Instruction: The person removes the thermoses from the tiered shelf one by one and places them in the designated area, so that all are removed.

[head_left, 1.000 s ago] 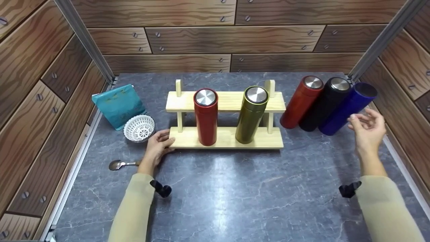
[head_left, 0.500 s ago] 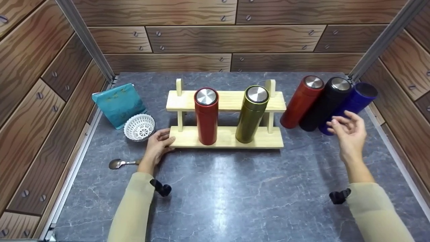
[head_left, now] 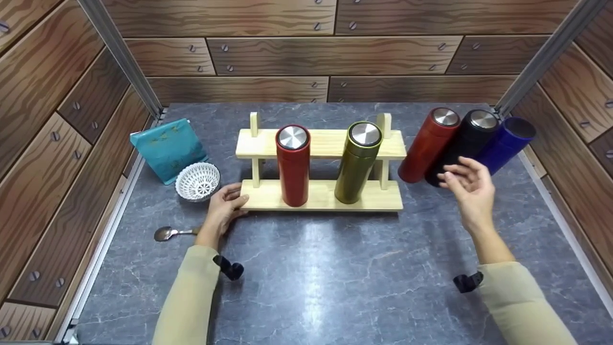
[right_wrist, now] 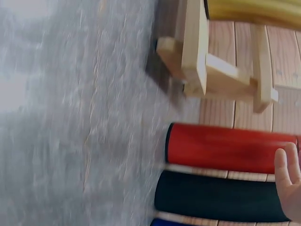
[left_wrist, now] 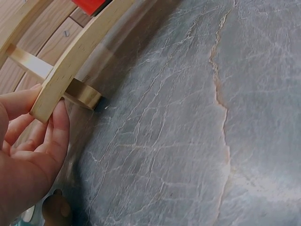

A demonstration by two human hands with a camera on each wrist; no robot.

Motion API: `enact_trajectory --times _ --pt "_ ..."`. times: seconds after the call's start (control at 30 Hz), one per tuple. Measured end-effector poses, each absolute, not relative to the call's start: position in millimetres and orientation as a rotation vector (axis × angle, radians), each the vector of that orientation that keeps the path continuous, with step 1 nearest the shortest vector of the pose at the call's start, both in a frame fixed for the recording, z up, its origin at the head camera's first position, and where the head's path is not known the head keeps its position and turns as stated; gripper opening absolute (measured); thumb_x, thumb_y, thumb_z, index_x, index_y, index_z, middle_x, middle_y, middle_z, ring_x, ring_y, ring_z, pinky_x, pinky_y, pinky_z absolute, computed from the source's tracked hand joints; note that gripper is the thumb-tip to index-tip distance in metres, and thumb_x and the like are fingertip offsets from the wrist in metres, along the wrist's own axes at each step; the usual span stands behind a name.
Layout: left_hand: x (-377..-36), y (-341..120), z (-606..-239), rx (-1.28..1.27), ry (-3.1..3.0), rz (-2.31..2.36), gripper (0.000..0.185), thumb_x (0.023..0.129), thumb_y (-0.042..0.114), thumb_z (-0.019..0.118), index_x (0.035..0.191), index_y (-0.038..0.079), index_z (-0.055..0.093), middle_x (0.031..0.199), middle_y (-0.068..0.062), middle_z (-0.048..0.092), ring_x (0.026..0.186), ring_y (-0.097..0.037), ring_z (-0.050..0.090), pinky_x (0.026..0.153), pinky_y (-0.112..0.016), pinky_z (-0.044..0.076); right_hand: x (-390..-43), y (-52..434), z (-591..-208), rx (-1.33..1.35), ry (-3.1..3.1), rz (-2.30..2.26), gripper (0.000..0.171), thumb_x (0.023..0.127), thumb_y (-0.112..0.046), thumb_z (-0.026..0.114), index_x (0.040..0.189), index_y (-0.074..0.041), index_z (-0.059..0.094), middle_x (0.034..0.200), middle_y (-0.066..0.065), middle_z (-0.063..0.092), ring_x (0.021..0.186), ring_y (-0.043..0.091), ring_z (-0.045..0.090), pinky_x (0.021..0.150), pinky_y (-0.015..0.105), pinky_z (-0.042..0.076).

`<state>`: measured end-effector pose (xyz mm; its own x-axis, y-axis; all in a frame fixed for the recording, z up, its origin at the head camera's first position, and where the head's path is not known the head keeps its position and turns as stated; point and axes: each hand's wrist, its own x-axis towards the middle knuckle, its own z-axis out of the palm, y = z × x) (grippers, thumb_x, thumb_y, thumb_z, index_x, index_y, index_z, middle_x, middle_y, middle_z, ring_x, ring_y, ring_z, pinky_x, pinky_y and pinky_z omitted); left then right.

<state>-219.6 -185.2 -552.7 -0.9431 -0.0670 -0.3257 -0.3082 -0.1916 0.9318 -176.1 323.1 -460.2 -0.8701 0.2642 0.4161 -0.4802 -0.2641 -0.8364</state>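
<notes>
A two-shelf wooden rack (head_left: pixel 321 200) stands mid-table with a red flask (head_left: pixel 293 165) and an olive-gold flask (head_left: pixel 358 163) upright on its lower shelf. My left hand (head_left: pixel 233 197) grips the left end of that shelf; in the left wrist view the thumb (left_wrist: pixel 59 123) presses the board's (left_wrist: pixel 75 61) corner. Right of the rack stand a dark red flask (head_left: pixel 426 146), a black flask (head_left: pixel 467 136) and a blue flask (head_left: pixel 505 141). My right hand (head_left: pixel 459 173) hovers in front of the black flask with its fingers spread, holding nothing. The right wrist view shows the dark red flask (right_wrist: pixel 225 148) and black flask (right_wrist: pixel 216 197).
A teal pouch (head_left: pixel 167 148) leans at the back left with a white lattice bowl (head_left: pixel 198 181) in front of it. A metal spoon (head_left: pixel 165 234) lies left of my left wrist. Wood-pattern walls close in three sides.
My right hand has moved left, from in front of the blue flask to in front of the black one. The left hand and the rack have stayed put.
</notes>
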Motion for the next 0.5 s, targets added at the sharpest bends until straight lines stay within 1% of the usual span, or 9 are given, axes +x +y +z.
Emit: enact_trajectory --times 0.2,0.37,0.5 --pt "-219.6 -185.5 -553.0 -0.437 1.866 2.285 0.049 0.083 -0.003 0.065 0.129 0.001 0.047 0.116 -0.017 0.055 0.075 -0.018 0.062 0.058 -0.03 0.054 -172.7 303.8 -459.3 0.323 -1.599 2.173 0.043 0.08 0.017 0.06 0.12 0.013 0.044 0.098 0.028 0.059 0.08 0.029 0.065 0.066 0.032 0.055" --pt "-219.2 -185.6 -552.7 -0.432 1.866 2.286 0.049 0.083 -0.003 0.065 0.128 0.001 0.048 0.118 -0.018 0.054 0.075 -0.017 0.062 0.058 -0.029 0.054 -172.2 292.0 -459.7 0.386 -1.618 2.172 0.043 0.081 0.018 0.059 0.12 0.016 0.042 0.1 0.03 0.057 0.082 0.031 0.064 0.066 0.031 0.055" --pt "-219.2 -185.6 -552.8 -0.433 1.874 2.282 0.048 0.083 -0.002 0.065 0.128 0.002 0.048 0.119 -0.018 0.053 0.076 -0.017 0.062 0.059 -0.029 0.054 -170.9 284.1 -460.6 0.388 -1.632 2.17 0.043 0.081 0.018 0.058 0.121 0.016 0.042 0.101 0.032 0.056 0.083 0.032 0.064 0.067 0.031 0.055"
